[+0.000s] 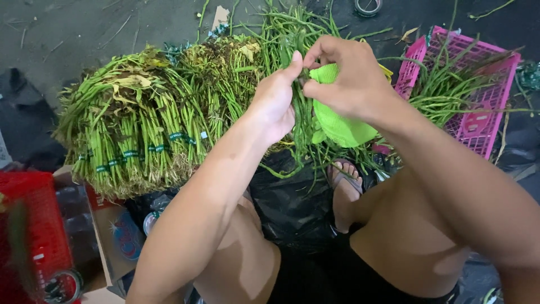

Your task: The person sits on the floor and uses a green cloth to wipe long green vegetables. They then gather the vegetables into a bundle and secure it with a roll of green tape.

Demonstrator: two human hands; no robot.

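My left hand point(275, 98) and my right hand point(346, 76) meet above my knees, both pinching thin green stems point(306, 126) that hang down between them. A bright green cloth point(337, 121) sits under my right hand, partly hidden by the palm. To the left lies a large pile of tied green vegetable bundles point(140, 129) with green bands around the stalks. Loose long stems point(287, 28) spread out behind my hands.
A pink plastic crate point(478, 121) with loose stems stands at the right. A red crate point(34, 225) is at the lower left, beside a cardboard box point(115, 236). A black plastic bag point(292, 202) lies between my legs, my sandalled foot point(344, 186) next to it. A tape roll point(368, 5) lies at the top.
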